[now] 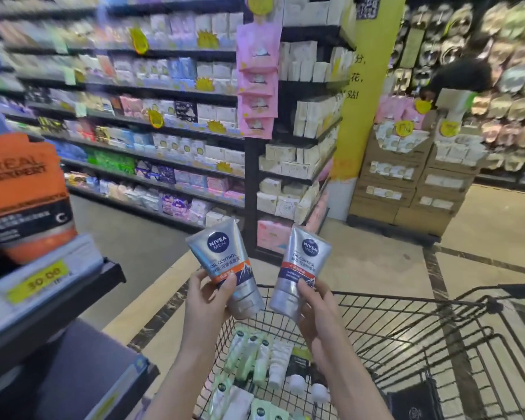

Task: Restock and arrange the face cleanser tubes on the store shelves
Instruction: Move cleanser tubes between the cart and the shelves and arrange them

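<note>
The silver tube point(225, 265) in my left hand point(208, 294) reads "NIVEA MEN" in a blue circle, with "OIL CONTROL" below it. The silver tube point(300, 268) in my right hand point(315, 310) carries the same words. At left, an orange tube point(28, 189) reads "OREAL" above "EXPERT". A yellow price tag point(40, 280) on the shelf edge point(52, 301) beneath it shows "30.00"

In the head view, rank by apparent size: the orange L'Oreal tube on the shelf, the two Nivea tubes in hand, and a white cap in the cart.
1. Orange L'Oreal tube, though it is nearest the camera.
2. Left-hand Nivea tube and right-hand Nivea tube: alike.
3. White cap.
</note>
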Tool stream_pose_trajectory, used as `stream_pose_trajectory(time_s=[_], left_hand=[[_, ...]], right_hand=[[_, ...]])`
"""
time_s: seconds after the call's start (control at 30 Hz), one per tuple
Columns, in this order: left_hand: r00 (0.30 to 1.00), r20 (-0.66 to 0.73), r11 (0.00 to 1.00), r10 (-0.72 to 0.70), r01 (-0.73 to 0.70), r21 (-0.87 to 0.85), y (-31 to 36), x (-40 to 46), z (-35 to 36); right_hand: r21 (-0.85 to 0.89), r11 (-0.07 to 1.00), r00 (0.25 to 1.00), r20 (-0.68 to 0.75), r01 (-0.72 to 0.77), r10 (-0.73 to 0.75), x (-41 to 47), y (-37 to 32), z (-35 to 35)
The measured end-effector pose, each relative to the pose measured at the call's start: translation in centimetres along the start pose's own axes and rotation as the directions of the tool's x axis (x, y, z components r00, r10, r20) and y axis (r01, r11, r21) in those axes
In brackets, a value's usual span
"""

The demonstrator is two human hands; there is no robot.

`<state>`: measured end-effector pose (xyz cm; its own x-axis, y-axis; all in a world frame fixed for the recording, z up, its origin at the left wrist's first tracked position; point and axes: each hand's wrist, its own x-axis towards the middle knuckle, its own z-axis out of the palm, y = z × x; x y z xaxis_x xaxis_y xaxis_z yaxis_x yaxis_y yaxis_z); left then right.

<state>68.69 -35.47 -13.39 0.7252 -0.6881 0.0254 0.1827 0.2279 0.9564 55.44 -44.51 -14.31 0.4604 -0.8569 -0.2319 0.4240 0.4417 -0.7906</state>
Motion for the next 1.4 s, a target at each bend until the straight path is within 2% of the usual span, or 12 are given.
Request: stream_pose_trajectory(time_s=[0.3,0.5,0.73,0.97,1.1,1.4], left_hand=[[0.987,-0.129,0.994,0.093,-0.099,-0.041,2.0,-1.5,0.6],[0.963,-0.242,0.991,0.119,-0.131,-0.033,1.9,-3.3,2.0],[0.912,-0.358,0.979,0.202,-0.181,0.093,0.8,-7.1,1.6],[0.788,-0.554,0.962,0.270,-0.202,0.181,-0.1,-11.3,-1.9],[0.715,-0.640,0.957,0.281,-0.153,0.248,-0.5,-13.3,-4.9],[0.542,-0.758,0.924,0.364,-0.110,0.366,-0.8,-13.6,-12.9]], right_hand=[[-0.069,0.998,0.989,0.144,-0.012,0.022,-0.6,-2.0,1.5],[-0.179,0.984,0.969,0.240,-0.015,0.059,-0.6,-3.3,0.5],[-0.273,0.961,0.932,0.332,-0.054,0.147,-0.8,-2.7,-0.3],[-0.309,0.938,0.850,0.439,-0.160,0.290,-1.5,0.7,1.0],[-0.338,0.914,0.793,0.483,-0.224,0.372,-1.8,3.4,2.8],[-0.426,0.865,0.711,0.518,-0.266,0.475,-1.6,9.1,8.5]])
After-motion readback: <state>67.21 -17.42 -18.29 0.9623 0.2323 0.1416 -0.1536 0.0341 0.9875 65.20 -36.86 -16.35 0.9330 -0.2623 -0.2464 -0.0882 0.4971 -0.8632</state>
